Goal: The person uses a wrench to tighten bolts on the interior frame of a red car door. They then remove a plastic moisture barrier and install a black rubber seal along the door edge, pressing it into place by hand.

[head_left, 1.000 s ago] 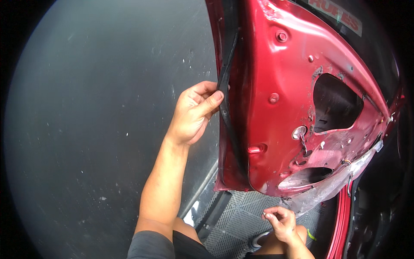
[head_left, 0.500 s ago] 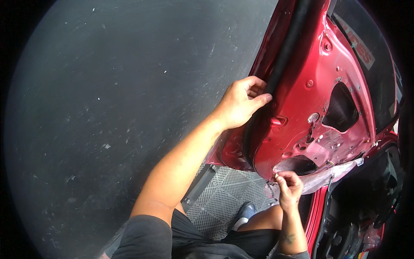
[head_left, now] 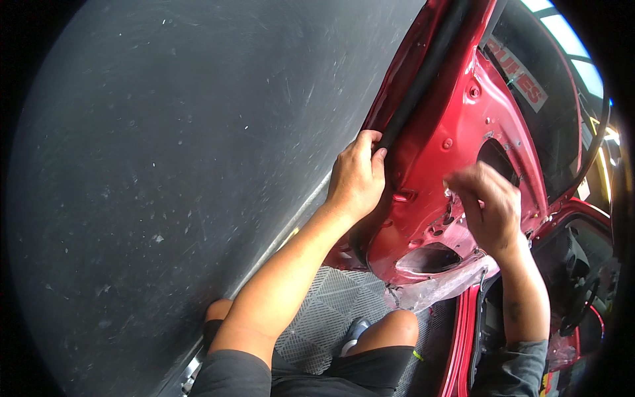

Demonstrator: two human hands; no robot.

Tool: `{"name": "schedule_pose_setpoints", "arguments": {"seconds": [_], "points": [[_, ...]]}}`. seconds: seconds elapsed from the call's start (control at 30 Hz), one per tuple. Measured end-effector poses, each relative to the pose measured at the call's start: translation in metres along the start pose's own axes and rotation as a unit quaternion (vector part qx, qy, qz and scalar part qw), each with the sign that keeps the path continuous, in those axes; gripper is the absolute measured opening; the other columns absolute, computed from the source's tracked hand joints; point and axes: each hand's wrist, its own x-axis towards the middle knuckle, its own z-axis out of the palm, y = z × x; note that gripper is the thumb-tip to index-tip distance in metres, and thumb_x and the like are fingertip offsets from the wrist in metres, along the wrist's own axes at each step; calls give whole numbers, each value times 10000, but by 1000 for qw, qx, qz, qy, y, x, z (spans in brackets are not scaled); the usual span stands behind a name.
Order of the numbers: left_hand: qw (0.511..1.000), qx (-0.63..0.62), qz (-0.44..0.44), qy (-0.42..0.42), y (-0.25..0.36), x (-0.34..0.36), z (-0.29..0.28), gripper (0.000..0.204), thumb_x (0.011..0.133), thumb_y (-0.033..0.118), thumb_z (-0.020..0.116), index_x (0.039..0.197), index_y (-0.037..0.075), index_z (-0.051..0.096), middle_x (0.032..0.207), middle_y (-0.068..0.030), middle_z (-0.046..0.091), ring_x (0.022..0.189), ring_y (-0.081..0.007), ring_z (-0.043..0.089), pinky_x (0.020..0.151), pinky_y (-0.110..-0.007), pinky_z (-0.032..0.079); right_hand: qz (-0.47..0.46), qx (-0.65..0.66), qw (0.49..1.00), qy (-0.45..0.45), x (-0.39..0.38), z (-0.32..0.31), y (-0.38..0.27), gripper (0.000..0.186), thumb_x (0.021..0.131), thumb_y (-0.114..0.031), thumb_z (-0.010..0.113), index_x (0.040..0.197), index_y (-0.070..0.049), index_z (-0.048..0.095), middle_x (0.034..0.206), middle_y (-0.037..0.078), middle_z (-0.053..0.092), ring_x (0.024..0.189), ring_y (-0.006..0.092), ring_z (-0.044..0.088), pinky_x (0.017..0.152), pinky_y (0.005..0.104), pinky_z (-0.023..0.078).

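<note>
A red car door, its trim off, shows bare metal with holes and a hanging clear plastic sheet. My left hand has its fingers curled round the black rubber weatherstrip along the door's edge. My right hand is raised in front of the large upper opening, blurred, with fingertips pinched on a small pale object that I cannot make out.
A dark scuffed wall stands close on the left. Grey grid floor tiles lie below, around my legs. At the right are the door window with a sticker and the car's dark interior.
My right hand has risen from the door's lower part to beside the upper opening. My left hand has shifted along the weatherstrip. The view has also shifted.
</note>
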Motion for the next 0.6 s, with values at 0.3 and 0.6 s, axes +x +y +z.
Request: {"name": "schedule_pose_setpoints", "arguments": {"seconds": [0.3,0.6], "points": [[939,-320,-74,-99,-30,6,-12,265,1091,76,571,1347,49,628,1054,3,657,936,-67,598,801,-252,528,-44,-130,985,102,52,32,6,179,818,-39,804,958,-131,741,1128,79,696,1071,343,629,930,465,506],[959,-226,-109,-131,-8,6,-11,533,997,60,766,1439,30,470,1199,-136,691,1022,-155,681,877,-317,577,-56,-133,980,136,51,33,10,185,801,-49,829,963,-114,768,1133,98,690,1060,352,635,918,469,518]]}}
